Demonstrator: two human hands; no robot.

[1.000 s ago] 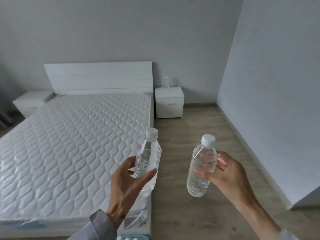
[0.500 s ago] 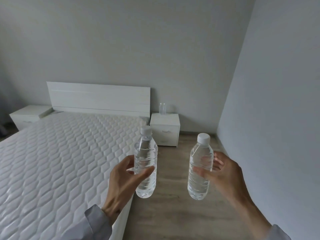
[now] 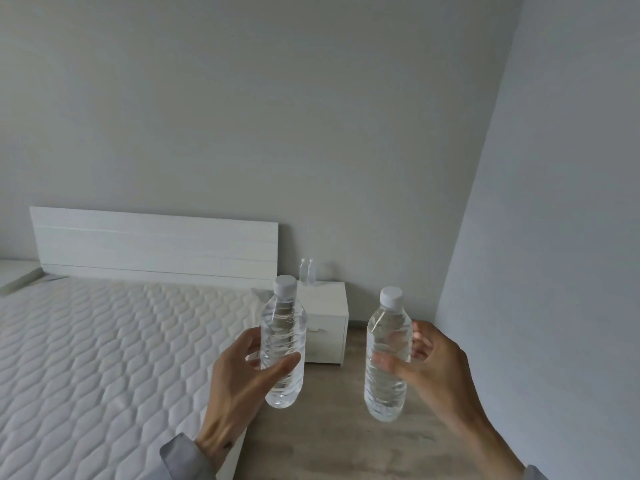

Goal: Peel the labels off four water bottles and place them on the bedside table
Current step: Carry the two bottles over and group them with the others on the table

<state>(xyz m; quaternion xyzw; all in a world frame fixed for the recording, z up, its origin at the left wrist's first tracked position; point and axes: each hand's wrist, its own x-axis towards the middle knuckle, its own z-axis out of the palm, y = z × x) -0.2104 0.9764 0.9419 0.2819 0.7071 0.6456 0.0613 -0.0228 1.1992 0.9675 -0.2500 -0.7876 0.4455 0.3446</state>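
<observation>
Left hand (image 3: 242, 379) raised in front of the body, forearm coming up from the lower edge, grey sleeve (image 3: 180, 459) at the wrist; thumb across the front and fingers behind, closed around the lower half of a clear bottle (image 3: 283, 344), upright, white cap on, no label visible. Right hand (image 3: 436, 368) at about the same height, wrapped the same way around a second bottle (image 3: 387, 355), also upright, capped, bare. The two held bottles are apart, with open wooden floor (image 3: 332, 441) showing between and below them. Beyond them the white bedside table (image 3: 329, 306) stands against the back wall, just beside the bed's headboard (image 3: 156, 244); two more small clear bottles (image 3: 307, 271) stand side by side at the back left of its tabletop, front and right of the tabletop bare. Mattress (image 3: 104, 358) edge runs along the left of the floor strip; side wall (image 3: 554, 271) closes it on the right.
</observation>
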